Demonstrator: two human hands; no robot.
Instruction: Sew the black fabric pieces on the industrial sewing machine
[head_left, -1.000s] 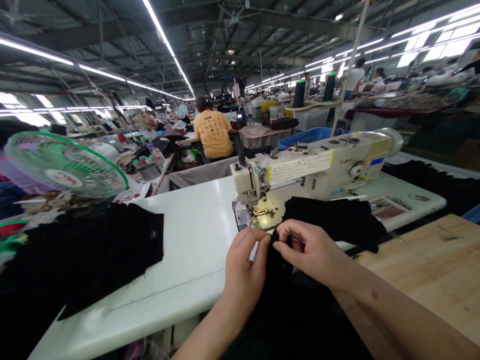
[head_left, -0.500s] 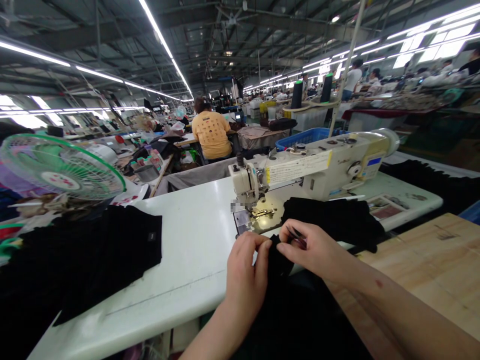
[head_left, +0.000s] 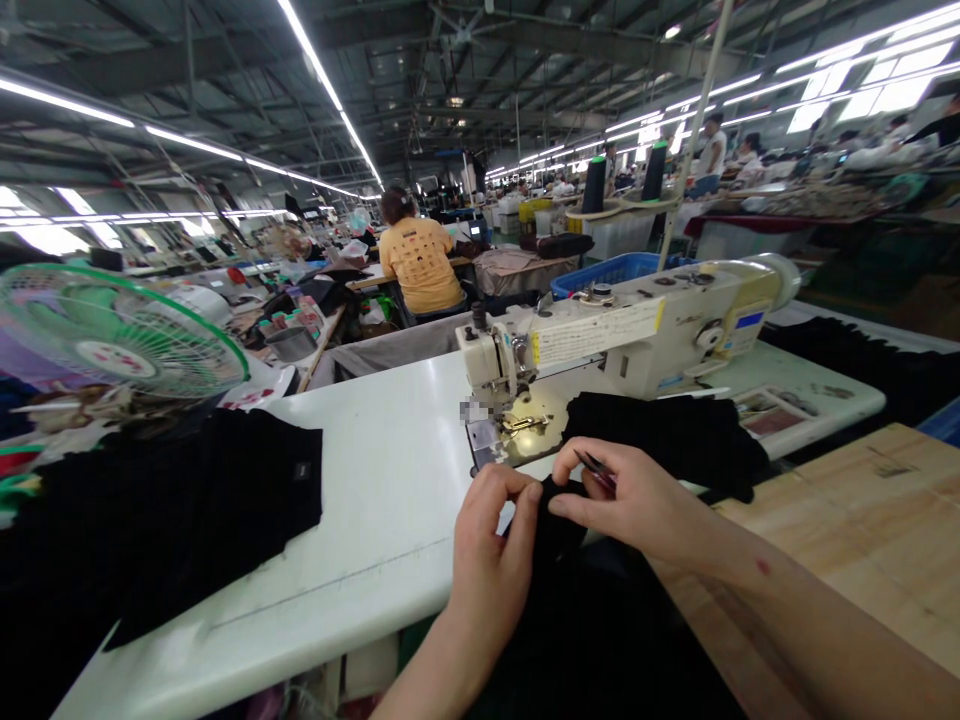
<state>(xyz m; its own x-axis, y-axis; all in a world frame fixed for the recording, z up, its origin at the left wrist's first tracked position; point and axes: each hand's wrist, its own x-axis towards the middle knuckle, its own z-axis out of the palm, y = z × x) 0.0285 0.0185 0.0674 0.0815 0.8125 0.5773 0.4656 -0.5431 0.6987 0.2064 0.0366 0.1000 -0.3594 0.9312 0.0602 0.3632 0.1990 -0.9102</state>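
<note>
Left hand (head_left: pixel 491 540) pinching black cloth (head_left: pixel 560 525), right hand (head_left: pixel 630 497) holding pointed tool (head_left: pixel 598 469), sewing machine (head_left: pixel 637 345) beyond

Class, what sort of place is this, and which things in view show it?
Most likely a garment factory: a sewing machine stands on the white table, dark thread cones rise behind it, and black fabric lies beside it.

Spreads out as a glossy pale sewing-machine tabletop (head_left: pixel 375 450), with a thin dark line (head_left: pixel 337 581) near the front edge. Carries an industrial sewing machine (head_left: pixel 667 345) toward the right, bunched black cloth (head_left: pixel 660 440) before the machine's arm, and, leftmost, a black garment (head_left: pixel 247 500) with a small pale label (head_left: pixel 301 470).
</note>
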